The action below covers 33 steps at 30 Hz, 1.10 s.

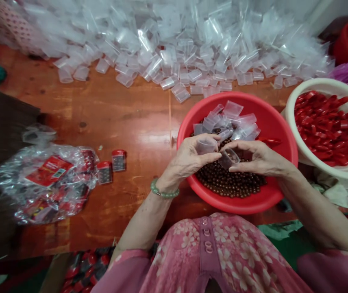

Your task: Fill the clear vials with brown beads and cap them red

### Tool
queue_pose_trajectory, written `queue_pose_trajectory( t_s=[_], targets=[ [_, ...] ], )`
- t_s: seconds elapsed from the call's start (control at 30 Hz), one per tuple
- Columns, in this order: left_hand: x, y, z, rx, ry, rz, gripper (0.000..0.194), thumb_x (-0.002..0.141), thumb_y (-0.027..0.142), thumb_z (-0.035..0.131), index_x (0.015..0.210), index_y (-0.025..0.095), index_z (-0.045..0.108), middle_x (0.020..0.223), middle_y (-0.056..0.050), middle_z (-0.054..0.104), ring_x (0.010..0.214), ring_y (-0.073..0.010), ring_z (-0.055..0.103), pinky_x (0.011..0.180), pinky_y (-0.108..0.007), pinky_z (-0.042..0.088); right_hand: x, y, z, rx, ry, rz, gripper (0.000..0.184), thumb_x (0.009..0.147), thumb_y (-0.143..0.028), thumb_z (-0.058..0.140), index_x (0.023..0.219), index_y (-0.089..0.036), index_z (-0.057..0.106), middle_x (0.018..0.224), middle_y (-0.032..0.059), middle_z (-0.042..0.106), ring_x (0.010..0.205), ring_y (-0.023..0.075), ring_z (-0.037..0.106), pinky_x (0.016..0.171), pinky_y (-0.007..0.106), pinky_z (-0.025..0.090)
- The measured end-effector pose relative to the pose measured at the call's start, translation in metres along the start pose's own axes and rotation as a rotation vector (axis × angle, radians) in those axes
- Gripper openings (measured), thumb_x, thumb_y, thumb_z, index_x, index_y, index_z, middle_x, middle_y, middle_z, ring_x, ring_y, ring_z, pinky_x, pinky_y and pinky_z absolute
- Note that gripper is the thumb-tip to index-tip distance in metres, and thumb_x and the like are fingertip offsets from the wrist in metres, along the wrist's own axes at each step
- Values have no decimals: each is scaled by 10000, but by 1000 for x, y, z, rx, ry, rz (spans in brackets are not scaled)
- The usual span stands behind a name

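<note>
Above a red basin point(292, 162) my two hands are close together. My left hand point(189, 156) is closed round a clear plastic container point(207, 145), its oval mouth turned up. Between the thumb and fingers of my right hand point(257, 158) is a second clear container point(229, 158), its opening facing me. Small round brown balls point(231, 183) cover the bottom of the basin. More clear containers point(233, 109) lie on the balls at the back of the basin, and a red cap-like piece point(270, 141) lies at its right.
A heap of clear containers point(186, 49) spreads along the back of the wooden table point(137, 122). At right stands a white bowl point(291, 106) of red pieces point(329, 126). Two filled red-capped containers point(119, 160) stand left, beside a clear bag point(55, 183) of packaged goods.
</note>
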State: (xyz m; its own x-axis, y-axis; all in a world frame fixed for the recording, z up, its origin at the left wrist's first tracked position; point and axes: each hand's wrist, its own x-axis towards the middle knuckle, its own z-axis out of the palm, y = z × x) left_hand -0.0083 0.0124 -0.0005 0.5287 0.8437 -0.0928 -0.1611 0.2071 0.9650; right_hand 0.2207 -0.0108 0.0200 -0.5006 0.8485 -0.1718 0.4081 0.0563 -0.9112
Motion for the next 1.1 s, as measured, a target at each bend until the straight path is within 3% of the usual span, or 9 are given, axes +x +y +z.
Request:
queue_pose_trajectory(
  t_s=[0.1,0.17,0.3,0.43,0.63,0.7,0.83,0.93,1.1],
  targets=[
    [0,1,3,-83,2,-45,310,764,311,819,1038,178,764,1030,-62,785,1008,-200,714,986,-349,515,0,-4,-4,71,39,-9,468,754,-422,832,1152,-203,721,1048,42,760,935,205,704,866,330,565],
    [0,1,5,-124,-1,-87,411,755,325,833,1135,187,756,1063,-70,791,1007,-206,718,985,-359,520,-1,-7,-5,112,52,5,467,748,-392,842,1160,-203,733,1049,44,768,942,202,712,871,329,573],
    [0,2,10,-156,-80,-117,459,756,361,836,1165,167,757,1107,-93,788,1073,-239,711,1032,-383,505,-3,-7,-2,235,85,68,512,754,-381,843,1216,-192,729,986,52,781,841,180,723,792,312,597],
    [-1,2,17,-127,-71,-105,420,766,363,827,1138,176,773,1041,-81,801,953,-224,736,963,-377,548,-2,-8,5,305,113,87,425,809,-417,794,1146,-160,758,841,51,782,708,161,720,679,279,592],
    [-4,3,17,-41,78,8,280,764,310,829,1014,190,796,996,-55,808,943,-212,742,929,-358,589,-9,-23,-1,-84,276,-36,223,842,-398,751,917,-191,783,837,31,787,752,175,724,728,287,578],
    [-8,4,15,18,141,64,262,769,295,826,1009,195,790,1002,-50,807,920,-201,744,902,-340,601,-20,-25,-14,-255,349,-6,201,870,-379,719,949,-206,783,861,29,790,771,176,723,751,290,573],
    [-14,6,13,83,138,148,213,816,284,792,1012,202,782,1009,-52,803,916,-189,745,901,-319,604,-50,-16,-44,-582,555,102,213,919,-347,648,1012,-200,769,921,41,790,786,187,717,775,317,554],
    [-13,6,15,60,131,139,222,839,310,775,1028,194,765,984,-56,799,854,-172,740,811,-285,615,-66,-3,-57,-748,496,231,234,942,-322,588,1057,-202,753,958,52,788,808,205,722,770,326,536],
    [-10,6,19,24,99,94,248,838,304,779,1057,189,752,967,-51,801,813,-152,743,772,-254,618,-65,17,-54,-977,195,367,239,951,-236,519,1068,-182,721,1010,84,772,896,223,715,790,313,500]
  ],
)
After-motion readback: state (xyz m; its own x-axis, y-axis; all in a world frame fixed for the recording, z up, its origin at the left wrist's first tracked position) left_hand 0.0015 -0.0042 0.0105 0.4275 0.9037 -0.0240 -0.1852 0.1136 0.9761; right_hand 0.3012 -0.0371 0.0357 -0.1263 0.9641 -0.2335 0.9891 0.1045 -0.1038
